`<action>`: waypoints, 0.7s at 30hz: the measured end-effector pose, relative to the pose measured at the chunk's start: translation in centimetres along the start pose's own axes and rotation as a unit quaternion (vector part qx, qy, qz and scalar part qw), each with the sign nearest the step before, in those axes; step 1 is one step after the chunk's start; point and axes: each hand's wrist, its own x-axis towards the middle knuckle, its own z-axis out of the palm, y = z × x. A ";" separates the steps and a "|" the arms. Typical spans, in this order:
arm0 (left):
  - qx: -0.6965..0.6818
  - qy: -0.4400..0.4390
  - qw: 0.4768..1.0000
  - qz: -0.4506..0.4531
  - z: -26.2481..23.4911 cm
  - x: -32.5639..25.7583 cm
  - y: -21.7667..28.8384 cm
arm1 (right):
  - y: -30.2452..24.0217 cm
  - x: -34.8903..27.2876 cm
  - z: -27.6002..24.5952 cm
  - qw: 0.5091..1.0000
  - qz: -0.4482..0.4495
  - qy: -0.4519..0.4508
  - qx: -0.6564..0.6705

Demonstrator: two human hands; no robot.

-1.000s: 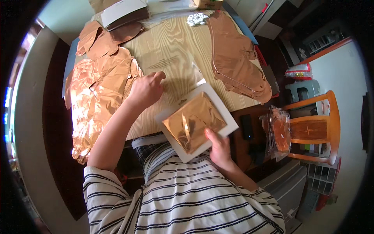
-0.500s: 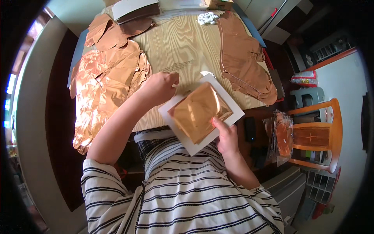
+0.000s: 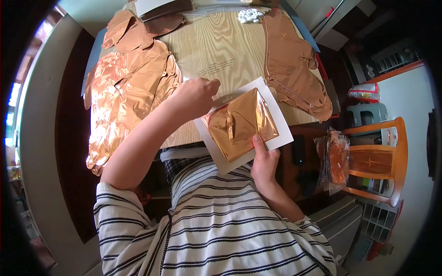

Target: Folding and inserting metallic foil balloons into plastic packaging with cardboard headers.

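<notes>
My right hand [image 3: 265,162] grips a white card [image 3: 282,124] by its near right edge, with the thumb on top. Flat against the card lies a folded, shiny copper-gold foil sheet [image 3: 244,120], with a crease standing up near its middle. My left hand [image 3: 197,95] is closed over the card's upper left side, its fingertips curled. Whatever may be between those fingers is hidden. Left of that hand, a large pile of flat copper foil balloons [image 3: 133,87] covers the table side.
A stack of flat copper-brown foil balloons [image 3: 292,64] lies along the right side of the wood-grain table [image 3: 216,41]. Small white pieces [image 3: 251,15] sit at the far edge, and a white box [image 3: 163,9] at the far left. A wooden chair [image 3: 375,158] holding bagged foil [image 3: 338,158] stands right.
My left hand has moved slightly right. The card has turned a little in my right hand, and a raised crease now shows in the middle of the foil.
</notes>
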 end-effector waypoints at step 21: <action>0.206 0.175 0.949 0.164 1.5 -4.7 2.1 | -0.9 -0.6 1.7 0.975 0.184 -0.062 0.107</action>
